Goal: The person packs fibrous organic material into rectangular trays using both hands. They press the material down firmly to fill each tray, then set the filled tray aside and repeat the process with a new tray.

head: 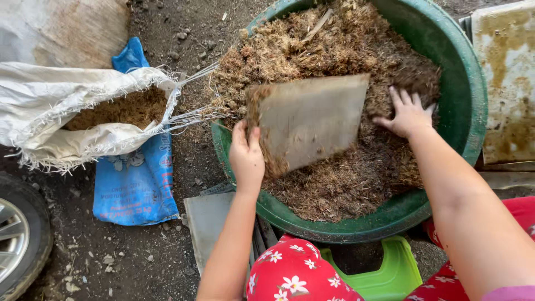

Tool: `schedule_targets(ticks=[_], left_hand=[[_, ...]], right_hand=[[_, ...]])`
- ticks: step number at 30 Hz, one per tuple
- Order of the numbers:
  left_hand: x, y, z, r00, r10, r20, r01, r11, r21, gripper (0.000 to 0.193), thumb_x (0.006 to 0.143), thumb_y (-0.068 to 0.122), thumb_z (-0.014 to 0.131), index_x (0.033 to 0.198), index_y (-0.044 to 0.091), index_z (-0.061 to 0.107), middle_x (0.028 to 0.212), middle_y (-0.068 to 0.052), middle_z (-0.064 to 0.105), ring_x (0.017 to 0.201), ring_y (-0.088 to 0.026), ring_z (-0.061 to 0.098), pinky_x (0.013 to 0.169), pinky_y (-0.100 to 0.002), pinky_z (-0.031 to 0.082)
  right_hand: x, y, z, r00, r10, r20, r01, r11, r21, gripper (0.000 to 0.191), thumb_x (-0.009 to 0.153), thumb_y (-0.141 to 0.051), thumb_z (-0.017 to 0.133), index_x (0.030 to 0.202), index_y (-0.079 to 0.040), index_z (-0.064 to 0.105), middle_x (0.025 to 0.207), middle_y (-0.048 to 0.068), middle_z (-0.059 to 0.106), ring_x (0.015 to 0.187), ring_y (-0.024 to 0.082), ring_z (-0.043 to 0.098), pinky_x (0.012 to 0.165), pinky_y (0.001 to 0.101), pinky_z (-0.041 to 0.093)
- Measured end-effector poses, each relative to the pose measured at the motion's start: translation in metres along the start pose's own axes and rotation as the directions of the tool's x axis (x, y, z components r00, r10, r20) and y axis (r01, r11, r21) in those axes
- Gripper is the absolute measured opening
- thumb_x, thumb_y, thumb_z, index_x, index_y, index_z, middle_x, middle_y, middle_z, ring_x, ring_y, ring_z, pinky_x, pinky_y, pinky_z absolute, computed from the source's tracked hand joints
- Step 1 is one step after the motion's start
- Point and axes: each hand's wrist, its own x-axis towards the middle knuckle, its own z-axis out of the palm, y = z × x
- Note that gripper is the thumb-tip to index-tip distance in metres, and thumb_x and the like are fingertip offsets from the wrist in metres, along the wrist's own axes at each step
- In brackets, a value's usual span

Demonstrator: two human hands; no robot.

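Note:
A big green basin (471, 95) sits on the ground, heaped with brown fibrous mulch (329, 50). My left hand (246, 153) grips the near corner of a flat grey board (312, 117) that lies tilted on the heap. Fingers spread, my right hand (408, 114) presses on the mulch at the right side of the basin, beside the board's right edge. Both forearms reach in from the bottom of the view.
A white woven sack (50, 95) lies open at the left, with brown material inside. Under it is a blue bag (136, 184). A green plastic stool (384, 273), a grey slab (207, 220), a rusty metal sheet (510, 78) and a car tyre (19, 234) surround me.

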Motion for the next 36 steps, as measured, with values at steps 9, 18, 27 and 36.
schedule_targets(ticks=[9,18,27,36], left_hand=[[0.018,0.082,-0.017,0.581,0.726,0.367,-0.81,0.561,0.173,0.036,0.095,-0.006,0.065,0.119,0.02,0.071,0.113,0.0,0.075,0.113,-0.023,0.071,0.107,-0.037,0.053],[-0.072,-0.078,-0.033,0.985,0.13,-0.116,-0.147,0.977,-0.152,0.066,0.092,-0.007,0.061,0.151,0.015,0.043,0.156,-0.007,0.039,0.145,-0.029,0.041,0.119,-0.045,0.033],[-0.12,-0.18,-0.024,0.839,-0.517,0.169,0.499,0.606,-0.619,0.063,0.103,0.01,0.055,0.162,0.006,0.034,0.152,-0.012,0.049,0.105,-0.025,0.033,0.089,-0.044,0.025],[-0.134,-0.197,-0.048,0.91,-0.335,0.245,0.416,0.736,-0.534,0.062,0.099,0.003,0.051,0.157,0.0,0.029,0.147,-0.016,0.051,0.133,-0.024,0.05,0.111,-0.035,0.04]], right_hand=[[-0.023,-0.001,0.012,0.992,0.073,0.102,-0.073,0.997,-0.009,0.128,0.059,-0.066,0.088,0.162,-0.026,0.025,0.159,0.014,0.035,0.145,0.039,0.035,0.108,0.0621,0.044],[-0.027,-0.006,0.043,0.994,0.099,0.052,-0.097,0.995,-0.03,0.108,0.069,-0.052,0.09,0.157,-0.029,0.033,0.163,0.012,0.024,0.14,0.041,0.033,0.104,0.0633,0.041],[-0.028,-0.02,0.055,0.988,0.147,-0.056,-0.126,0.952,0.28,0.073,0.085,-0.036,0.084,0.149,-0.015,0.055,0.145,0.024,0.052,0.108,0.037,0.064,0.09,0.0465,0.056],[-0.096,-0.145,-0.062,0.95,-0.057,0.306,-0.048,0.944,0.325,0.076,0.079,-0.022,0.086,0.148,-0.018,0.053,0.124,0.016,0.072,0.105,0.028,0.071,0.09,0.0456,0.059]])
